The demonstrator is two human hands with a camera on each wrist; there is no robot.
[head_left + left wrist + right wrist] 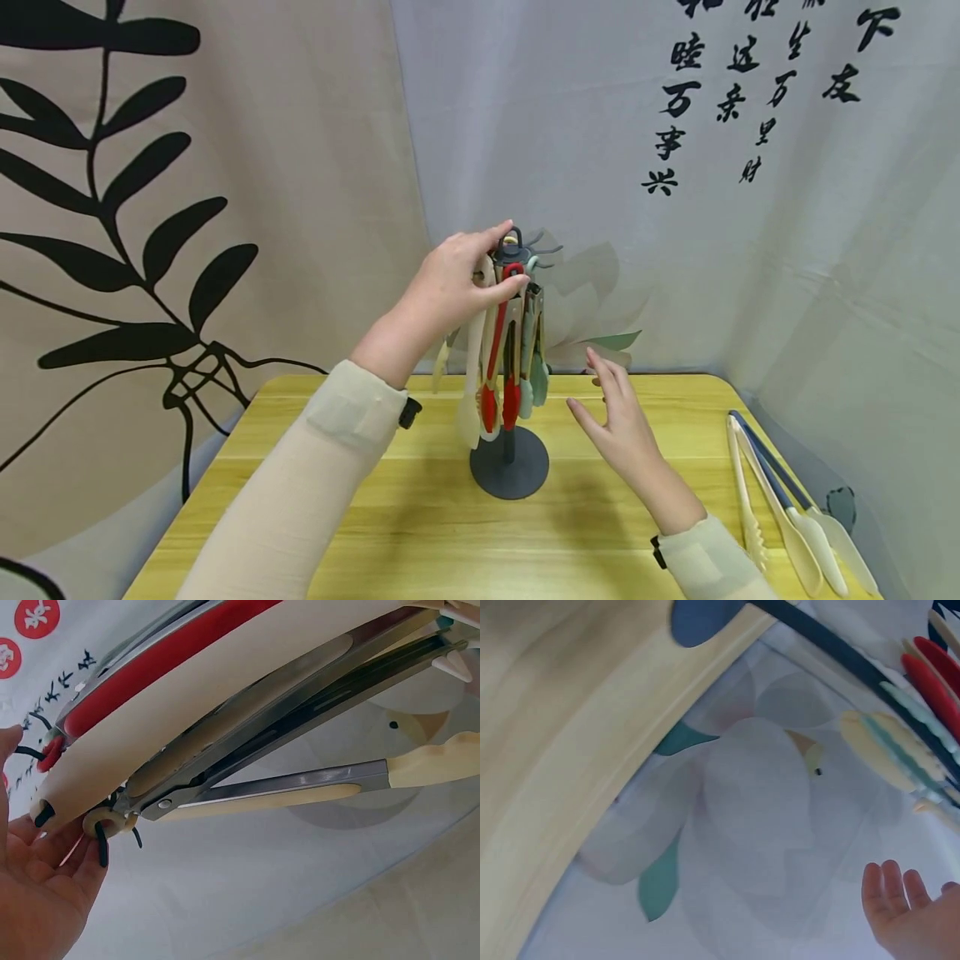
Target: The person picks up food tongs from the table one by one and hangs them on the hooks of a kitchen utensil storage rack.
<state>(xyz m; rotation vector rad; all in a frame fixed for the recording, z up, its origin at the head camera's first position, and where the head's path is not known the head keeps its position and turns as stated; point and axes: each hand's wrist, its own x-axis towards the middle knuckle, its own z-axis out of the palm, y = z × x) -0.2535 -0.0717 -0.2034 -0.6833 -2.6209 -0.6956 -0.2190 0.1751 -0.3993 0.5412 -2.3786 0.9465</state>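
A dark utensil stand (510,467) with a round base stands on the table, hung with several kitchen tools. Red-tipped tongs (491,350) face the front, green-tipped tongs (538,367) hang to the right, and cream-tipped tongs (285,796) show in the left wrist view. A cream utensil (472,375) hangs on the left. My left hand (457,271) holds the stand's top between thumb and fingers; in the left wrist view its fingertips lie by a hook and the cream ring (105,823). To the right of the stand, my right hand (626,425) is in the air, fingers spread, touching nothing.
On the table's (420,533) right side lie cream tongs (745,492), a cream utensil (787,533) and blue-handled utensils (832,533). A printed curtain (315,167) hangs behind the table. Bare hooks (551,250) stick out at the stand's upper right.
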